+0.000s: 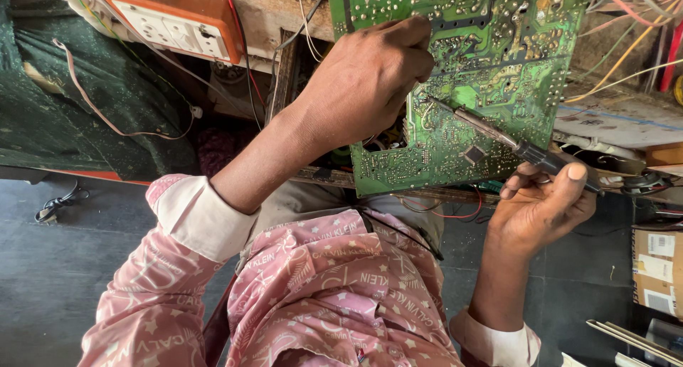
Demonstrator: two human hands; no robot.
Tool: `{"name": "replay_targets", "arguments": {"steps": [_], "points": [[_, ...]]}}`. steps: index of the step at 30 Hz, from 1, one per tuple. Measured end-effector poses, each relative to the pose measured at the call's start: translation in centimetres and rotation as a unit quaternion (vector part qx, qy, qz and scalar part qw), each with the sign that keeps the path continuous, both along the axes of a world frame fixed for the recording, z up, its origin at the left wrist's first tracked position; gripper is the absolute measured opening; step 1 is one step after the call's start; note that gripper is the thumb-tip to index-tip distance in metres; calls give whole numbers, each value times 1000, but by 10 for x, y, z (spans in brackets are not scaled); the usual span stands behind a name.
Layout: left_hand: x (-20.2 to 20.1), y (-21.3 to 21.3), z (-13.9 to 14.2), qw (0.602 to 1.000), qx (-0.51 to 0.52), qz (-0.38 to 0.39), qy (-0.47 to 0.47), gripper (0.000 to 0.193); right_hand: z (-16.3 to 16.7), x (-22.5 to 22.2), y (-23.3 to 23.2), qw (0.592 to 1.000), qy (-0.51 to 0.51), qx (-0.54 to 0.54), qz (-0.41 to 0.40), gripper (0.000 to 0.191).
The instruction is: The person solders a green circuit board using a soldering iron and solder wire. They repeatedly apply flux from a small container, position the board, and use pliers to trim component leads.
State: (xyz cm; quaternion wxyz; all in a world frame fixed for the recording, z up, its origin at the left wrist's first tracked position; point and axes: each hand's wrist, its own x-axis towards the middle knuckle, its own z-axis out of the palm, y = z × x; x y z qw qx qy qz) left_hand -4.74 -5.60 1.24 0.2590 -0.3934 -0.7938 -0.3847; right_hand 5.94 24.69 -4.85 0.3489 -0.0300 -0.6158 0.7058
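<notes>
Holding circuit board [469, 75], soldering iron [498, 136]

The one view came from a camera on the person's head, which faced steeply down past a pink sleeve [174, 267] and the shirt front to the lap and the dark floor [50, 267]. It sat near the work, so that the left hand [363, 82], the right hand [544, 207] and the green board [491, 68] filled the upper middle, while the bench edge [270, 8] and an orange socket box [174, 15] ran off the top of the frame. There was no second view, so nothing was shared.
</notes>
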Motion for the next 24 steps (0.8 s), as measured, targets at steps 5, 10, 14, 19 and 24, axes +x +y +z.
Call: {"name": "replay_targets", "arguments": {"steps": [5, 10, 14, 19, 24], "points": [[0, 0, -1, 1000, -7, 8, 14, 8, 2, 0, -1, 1000, -3, 12, 10, 41], [0, 0, -2, 1000, -9, 10, 18, 10, 5, 1, -4, 999, -6, 28, 14, 42], [0, 0, -2, 1000, -10, 10, 16, 8, 6, 1, -6, 1000, -4, 23, 12, 40], [0, 0, -3, 1000, -15, 14, 20, 9, 5, 1, -3, 999, 0, 37, 20, 42], [0, 1, -4, 999, -8, 16, 29, 13, 3, -1, 0, 999, 9, 32, 16, 42]]}}
